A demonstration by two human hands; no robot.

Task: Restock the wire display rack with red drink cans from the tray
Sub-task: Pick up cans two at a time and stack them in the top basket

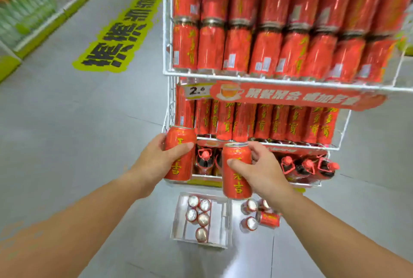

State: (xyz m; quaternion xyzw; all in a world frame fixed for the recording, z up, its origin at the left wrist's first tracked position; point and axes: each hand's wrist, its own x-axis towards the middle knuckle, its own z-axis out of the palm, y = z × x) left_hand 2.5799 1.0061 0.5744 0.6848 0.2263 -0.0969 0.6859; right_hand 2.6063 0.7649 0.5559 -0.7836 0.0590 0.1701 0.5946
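Red can (180, 154) gripped in left hand (156, 161), another can (237, 171) in right hand (261, 170)

The single head-worn camera looks forward and steeply down from above the person's outstretched forearms, facing the wire display rack (268, 76) at close range so that its shelves fill the upper right. Its wide angle bends the rack's edges and takes in the floor (67, 121) below, where the tray (178, 222) sits near the rack's foot. The upper edge is blurred.
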